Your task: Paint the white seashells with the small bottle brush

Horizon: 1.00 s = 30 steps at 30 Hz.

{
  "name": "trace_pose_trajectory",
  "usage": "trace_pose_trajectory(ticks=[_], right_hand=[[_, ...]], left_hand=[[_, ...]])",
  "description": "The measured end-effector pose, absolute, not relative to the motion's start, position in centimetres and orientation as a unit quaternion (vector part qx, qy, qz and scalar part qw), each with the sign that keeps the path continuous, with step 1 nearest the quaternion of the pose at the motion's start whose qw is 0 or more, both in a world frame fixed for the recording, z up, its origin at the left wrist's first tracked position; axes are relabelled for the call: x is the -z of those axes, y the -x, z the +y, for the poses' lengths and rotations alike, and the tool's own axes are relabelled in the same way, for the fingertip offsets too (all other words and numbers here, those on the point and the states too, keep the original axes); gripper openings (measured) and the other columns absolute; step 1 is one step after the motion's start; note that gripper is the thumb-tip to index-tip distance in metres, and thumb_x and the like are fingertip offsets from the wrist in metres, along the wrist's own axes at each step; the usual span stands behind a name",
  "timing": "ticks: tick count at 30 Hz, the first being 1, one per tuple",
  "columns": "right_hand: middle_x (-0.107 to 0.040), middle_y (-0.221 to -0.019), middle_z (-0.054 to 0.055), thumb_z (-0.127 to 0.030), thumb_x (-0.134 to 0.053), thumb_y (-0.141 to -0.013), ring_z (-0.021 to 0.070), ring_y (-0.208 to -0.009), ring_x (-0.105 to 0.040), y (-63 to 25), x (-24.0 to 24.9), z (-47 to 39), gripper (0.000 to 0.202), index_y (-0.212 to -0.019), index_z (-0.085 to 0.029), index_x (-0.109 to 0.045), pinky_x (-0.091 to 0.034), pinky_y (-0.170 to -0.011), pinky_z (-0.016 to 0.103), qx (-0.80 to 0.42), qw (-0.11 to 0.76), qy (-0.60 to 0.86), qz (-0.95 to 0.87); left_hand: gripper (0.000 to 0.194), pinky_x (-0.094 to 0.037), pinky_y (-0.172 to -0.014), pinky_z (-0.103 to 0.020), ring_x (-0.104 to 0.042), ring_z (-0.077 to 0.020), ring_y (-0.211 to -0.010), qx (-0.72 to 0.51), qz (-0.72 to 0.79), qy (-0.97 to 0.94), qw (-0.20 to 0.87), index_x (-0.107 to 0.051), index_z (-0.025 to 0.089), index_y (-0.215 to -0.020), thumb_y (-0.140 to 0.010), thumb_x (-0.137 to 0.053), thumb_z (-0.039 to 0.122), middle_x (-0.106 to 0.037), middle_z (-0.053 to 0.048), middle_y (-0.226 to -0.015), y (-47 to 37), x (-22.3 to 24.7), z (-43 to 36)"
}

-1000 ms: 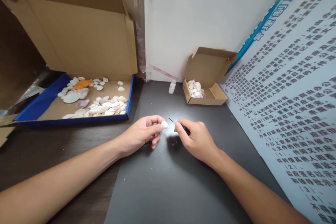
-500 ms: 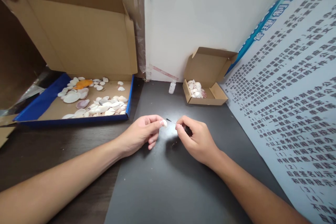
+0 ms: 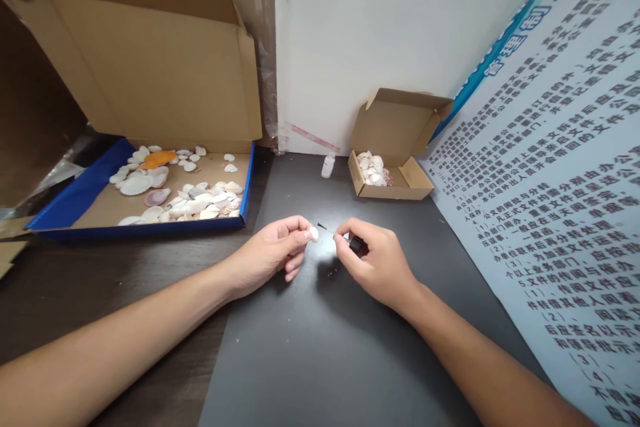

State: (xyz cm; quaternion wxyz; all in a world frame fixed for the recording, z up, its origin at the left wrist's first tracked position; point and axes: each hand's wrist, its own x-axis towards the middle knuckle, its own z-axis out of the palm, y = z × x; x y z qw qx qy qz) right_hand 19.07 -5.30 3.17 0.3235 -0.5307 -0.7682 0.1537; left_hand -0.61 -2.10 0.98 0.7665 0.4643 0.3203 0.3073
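Between thumb and fingertips, my left hand [image 3: 280, 247] pinches a small white seashell [image 3: 314, 233] above the dark mat. My right hand [image 3: 373, 257] is closed on a small applicator brush [image 3: 356, 245] with a black cap, a thin pale stem and a dark tip. That tip points left toward the shell and sits just beside it; whether they touch I cannot tell. Part of the cap is hidden by my fingers. Beyond both hands, a small white bottle [image 3: 328, 167] stands on the mat.
On the left lies an open blue-edged cardboard box [image 3: 95, 197] holding many seashells [image 3: 200, 202] and an orange piece [image 3: 158, 159]. At the back right is a smaller open cardboard box [image 3: 395, 193] with white shells [image 3: 371, 169]. A printed board [image 3: 560, 167] leans along the right side.
The shell is turned slightly in my left fingers. My right hand has tilted the brush a little, so more of its black cap shows. The boxes and bottle stay put.
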Motion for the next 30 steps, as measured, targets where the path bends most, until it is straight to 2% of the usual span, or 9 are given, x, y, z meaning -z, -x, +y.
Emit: trace_pose_trajectory(ticks=[6, 13, 17, 21, 25, 30], right_hand=[[-0.051, -0.055, -0.005, -0.025, -0.054, -0.086, 0.0095, -0.049, -0.043, -18.98, -3.20, -5.54, 0.014, -0.075, -0.020, -0.061, -0.033, -0.053, 0.023, -0.153, 0.312, 0.539, -0.767], [-0.049, -0.052, -0.006, -0.026, -0.053, -0.086, 0.0093, -0.047, -0.043, -18.96, -3.15, -5.75, 0.014, -0.075, -0.020, -0.060, -0.033, -0.052, 0.023, -0.163, 0.303, 0.536, -0.771], [-0.049, -0.052, -0.006, -0.027, -0.052, -0.087, 0.0089, -0.046, -0.042, -18.92, -3.15, -5.72, 0.015, -0.074, -0.020, -0.058, -0.033, -0.050, 0.022, -0.157, 0.343, 0.524, -0.764], [-0.048, -0.051, -0.006, -0.025, -0.052, -0.085, 0.0088, -0.045, -0.041, -18.93, -2.93, -5.58, 0.017, -0.071, -0.020, -0.058, -0.031, -0.050, 0.023, -0.163, 0.301, 0.528, -0.777], [-0.052, -0.055, -0.004, -0.026, -0.049, -0.088, 0.0086, -0.048, -0.043, -18.89, -2.80, -5.57, 0.020, -0.071, -0.019, -0.057, -0.032, -0.052, 0.022, -0.175, 0.315, 0.522, -0.773], [-0.052, -0.055, -0.003, -0.027, -0.047, -0.089, 0.0090, -0.049, -0.042, -18.79, -2.91, -5.74, 0.026, -0.066, -0.019, -0.056, -0.030, -0.052, 0.024, -0.188, 0.283, 0.528, -0.778]], left_hand=[[0.024, -0.037, -0.044, -0.017, -0.037, -0.0058, -0.042, -0.310, 0.315, -0.463, 0.768, -0.054, 0.019, -0.089, -0.088, -0.065, 0.040, -0.044, 0.009, -0.048, 0.62, -1.06, -2.12], [0.028, -0.034, -0.043, -0.016, -0.033, -0.0051, -0.042, -0.313, 0.322, -0.453, 0.770, -0.053, 0.018, -0.079, -0.085, -0.068, 0.040, -0.042, 0.009, -0.046, 0.53, -1.25, -2.12], [0.030, -0.033, -0.042, -0.017, -0.033, -0.0050, -0.041, -0.316, 0.328, -0.445, 0.771, -0.052, 0.018, -0.076, -0.084, -0.070, 0.041, -0.041, 0.009, -0.046, 0.47, -1.41, -2.11], [0.030, -0.033, -0.042, -0.016, -0.033, -0.0045, -0.042, -0.330, 0.326, -0.430, 0.774, -0.052, 0.017, -0.074, -0.083, -0.072, 0.038, -0.038, 0.009, -0.048, 0.40, -1.60, -2.16], [0.028, -0.033, -0.042, -0.016, -0.033, -0.0042, -0.043, -0.337, 0.321, -0.427, 0.775, -0.052, 0.017, -0.075, -0.084, -0.071, 0.035, -0.038, 0.009, -0.049, 0.42, -1.48, -2.18], [0.027, -0.032, -0.043, -0.015, -0.033, -0.0038, -0.043, -0.345, 0.318, -0.431, 0.771, -0.051, 0.017, -0.075, -0.087, -0.069, 0.034, -0.038, 0.009, -0.049, 0.53, -1.25, -2.13]])
